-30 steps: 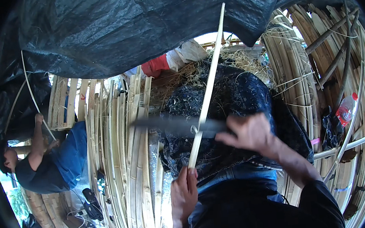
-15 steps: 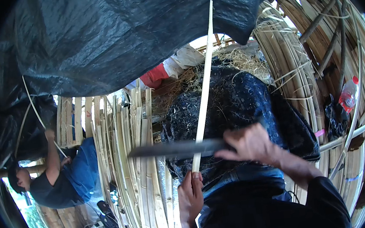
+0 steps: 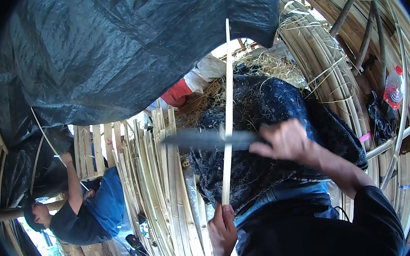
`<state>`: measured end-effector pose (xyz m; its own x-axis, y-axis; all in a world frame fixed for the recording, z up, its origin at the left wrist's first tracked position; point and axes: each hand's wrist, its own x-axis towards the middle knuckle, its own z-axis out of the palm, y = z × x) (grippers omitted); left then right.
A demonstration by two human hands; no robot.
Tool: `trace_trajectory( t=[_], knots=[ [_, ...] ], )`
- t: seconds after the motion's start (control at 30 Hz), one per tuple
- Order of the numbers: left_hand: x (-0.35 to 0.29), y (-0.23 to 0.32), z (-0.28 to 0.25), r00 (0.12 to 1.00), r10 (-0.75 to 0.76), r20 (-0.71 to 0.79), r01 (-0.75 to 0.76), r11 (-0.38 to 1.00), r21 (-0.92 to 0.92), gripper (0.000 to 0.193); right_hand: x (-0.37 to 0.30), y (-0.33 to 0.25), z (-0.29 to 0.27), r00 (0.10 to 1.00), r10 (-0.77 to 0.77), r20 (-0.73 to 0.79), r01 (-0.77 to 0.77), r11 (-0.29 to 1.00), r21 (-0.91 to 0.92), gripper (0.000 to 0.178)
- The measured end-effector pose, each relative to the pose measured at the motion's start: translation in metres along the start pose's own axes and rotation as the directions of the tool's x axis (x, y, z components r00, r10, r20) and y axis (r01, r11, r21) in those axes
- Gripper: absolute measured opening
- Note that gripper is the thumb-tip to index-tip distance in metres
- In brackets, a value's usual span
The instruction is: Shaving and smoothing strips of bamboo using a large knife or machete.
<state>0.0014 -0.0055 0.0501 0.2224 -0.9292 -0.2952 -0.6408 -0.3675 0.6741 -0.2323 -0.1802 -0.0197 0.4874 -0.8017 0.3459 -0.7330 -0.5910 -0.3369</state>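
Knife (image 3: pixel 198 139) farther up strip (image 3: pixel 228 101), R-side btl. label (image 3: pixel 391 97) illegible

No text, number or sign can be read in the head view; a red label (image 3: pixel 391 98) is noted on the clear plastic bottle (image 3: pixel 394 86) at the right, but any print there is too small to be made out

black top (image 3: pixel 299 237) with loose black sleeve (image 3: pixel 380 215), blue jeans (image 3: pixel 283 197)
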Motion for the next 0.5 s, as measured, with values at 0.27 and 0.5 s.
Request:
trace_trajectory(
  t=[0.27, 0.5],
  knots=[
    [0.018, 0.003, 0.007, 1.000, -0.002, -0.019, 0.002, 1.000, -0.003, 0.025, -0.021, -0.029, -0.003, 0.972, -0.121, 0.202, 0.088, 0.982, 0.167, 0.063],
    [-0.001, -0.004, 0.003, 0.999, 0.045, 0.020, -0.044, 0.997, -0.057, 0.025, -0.004, 0.048, 0.005, 0.960, 0.279, -0.008, -0.278, 0.953, -0.117, 0.061]
  ],
)
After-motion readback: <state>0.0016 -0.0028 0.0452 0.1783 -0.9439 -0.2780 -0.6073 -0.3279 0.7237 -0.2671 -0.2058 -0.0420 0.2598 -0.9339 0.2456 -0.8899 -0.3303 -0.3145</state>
